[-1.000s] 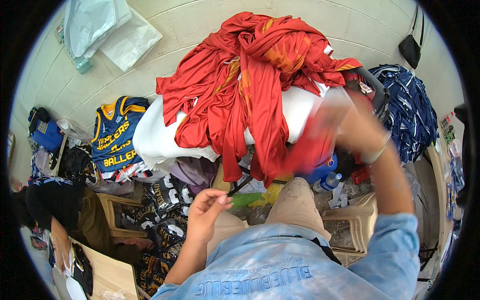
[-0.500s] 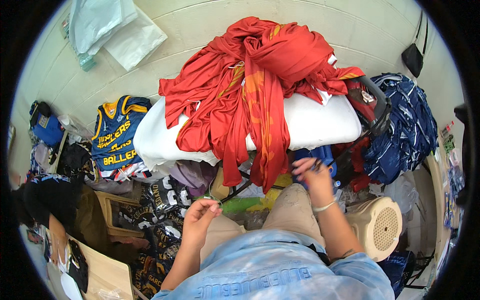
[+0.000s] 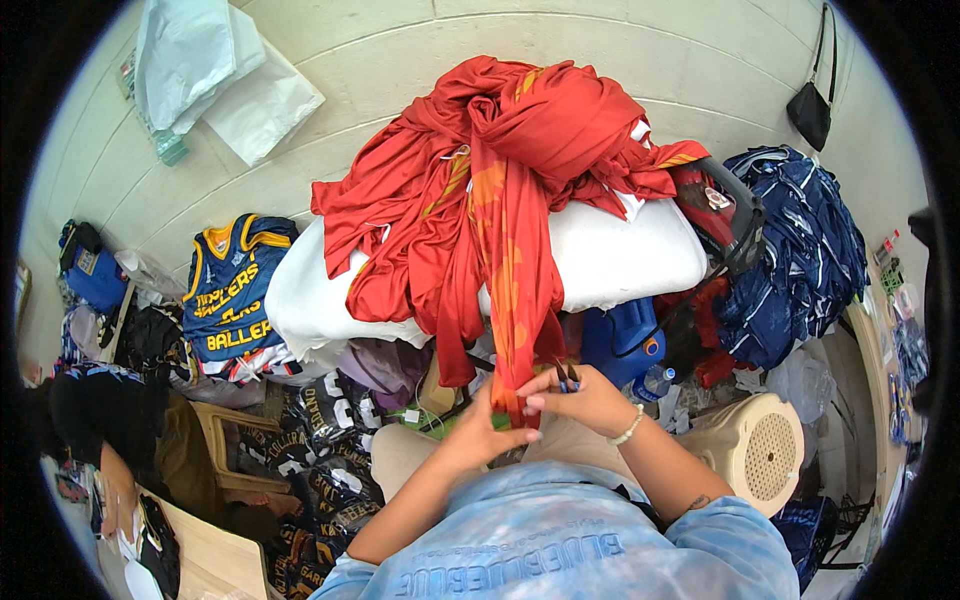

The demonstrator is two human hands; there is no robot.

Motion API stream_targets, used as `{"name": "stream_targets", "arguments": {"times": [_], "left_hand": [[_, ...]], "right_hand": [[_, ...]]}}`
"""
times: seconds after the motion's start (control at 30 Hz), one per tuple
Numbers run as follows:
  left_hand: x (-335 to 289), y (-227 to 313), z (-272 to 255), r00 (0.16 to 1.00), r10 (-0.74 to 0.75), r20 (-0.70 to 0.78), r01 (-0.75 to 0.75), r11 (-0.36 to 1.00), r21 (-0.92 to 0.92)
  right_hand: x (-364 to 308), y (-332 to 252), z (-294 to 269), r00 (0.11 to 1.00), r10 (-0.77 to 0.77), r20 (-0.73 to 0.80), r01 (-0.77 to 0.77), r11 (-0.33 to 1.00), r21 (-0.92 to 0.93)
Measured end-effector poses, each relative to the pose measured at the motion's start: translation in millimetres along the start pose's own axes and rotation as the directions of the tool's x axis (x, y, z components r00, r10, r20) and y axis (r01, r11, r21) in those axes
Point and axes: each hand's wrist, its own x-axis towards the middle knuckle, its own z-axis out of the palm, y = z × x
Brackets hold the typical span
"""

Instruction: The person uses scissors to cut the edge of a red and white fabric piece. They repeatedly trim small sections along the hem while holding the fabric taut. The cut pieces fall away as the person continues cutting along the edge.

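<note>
A heap of red garments (image 3: 500,190) with yellow-orange patterns lies on a white padded board (image 3: 620,255), its folds hanging over the near edge toward my lap. My left hand (image 3: 482,428) grips the lower end of one hanging red fold, fingers partly behind the cloth. At the same end, my right hand (image 3: 590,402) is closed around small thread snips (image 3: 567,377), whose two dark pointed blades stick up between the fingers. The fingertips of this hand also meet the cloth. Most of the snips' body is hidden in the palm.
An iron (image 3: 715,210) stands at the board's right end, beside piled blue garments (image 3: 800,260). A beige stool (image 3: 755,455) is right of my legs, a blue container (image 3: 620,345) under the board. Dark printed garments (image 3: 335,470) and a seated person (image 3: 120,440) are at left.
Both hands have come together at the end of the hanging red cloth; the left has taken hold of it. The right moved left and down with the snips. The view has shifted slightly.
</note>
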Motion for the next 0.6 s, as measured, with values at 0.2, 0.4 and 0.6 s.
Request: {"name": "stream_targets", "arguments": {"times": [0.2, 0.4, 0.6], "left_hand": [[-18, 11, 2, 0.981, -0.179, 0.078, 0.192, 0.799, -0.57], [-51, 19, -52, 0.981, -0.133, -0.14, -0.041, 0.564, -0.824], [-102, -14, -175, 0.811, 0.072, -0.581, -0.315, 0.89, -0.33]], "right_hand": [[1, 11, 14, 0.946, -0.153, -0.284, 0.166, 0.986, 0.021], [1, 25, 48, 0.996, -0.077, 0.046, 0.073, 0.993, 0.088], [1, 10, 61, 0.903, -0.243, 0.353, 0.35, 0.894, -0.281]]}}
